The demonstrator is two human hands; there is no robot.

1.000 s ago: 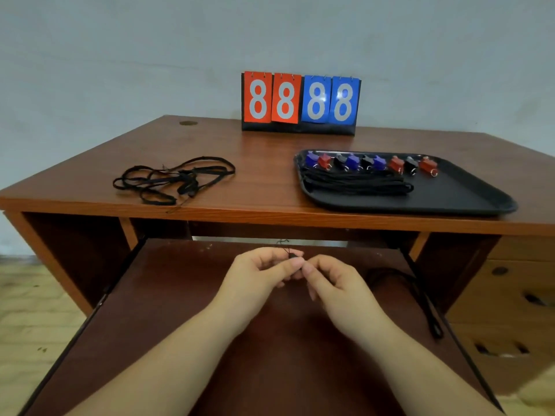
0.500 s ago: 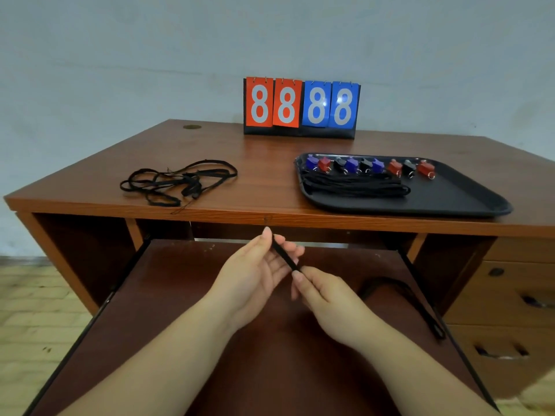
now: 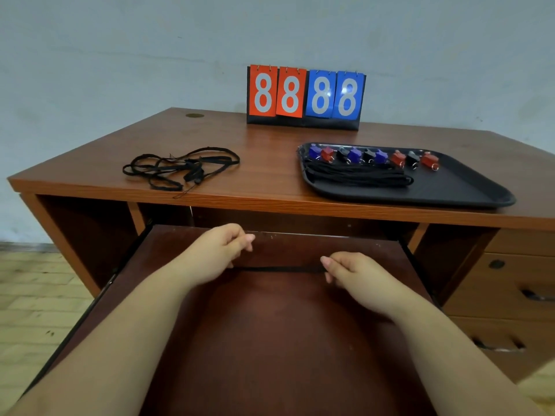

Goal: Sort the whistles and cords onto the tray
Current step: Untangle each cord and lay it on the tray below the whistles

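Observation:
A black cord (image 3: 279, 269) is stretched taut and level between my two hands, over the pulled-out shelf. My left hand (image 3: 219, 250) pinches its left end and my right hand (image 3: 351, 271) pinches its right end. On the desk's right stands a black tray (image 3: 468, 187). Along its far side lies a row of several blue, red and black whistles (image 3: 372, 156), with a bundle of straightened black cords (image 3: 357, 175) in front of them. A tangle of loose black cords (image 3: 180, 168) lies on the desk's left near the front edge.
A flip scoreboard (image 3: 306, 96) showing 8888 stands at the back of the wooden desk (image 3: 270, 151). The dark pull-out shelf (image 3: 270, 340) extends under my arms. Drawers (image 3: 516, 295) are at the lower right.
My hands have moved apart, left hand to the left and right hand to the right, drawing the cord out straight between them. Before, they were close together working on it.

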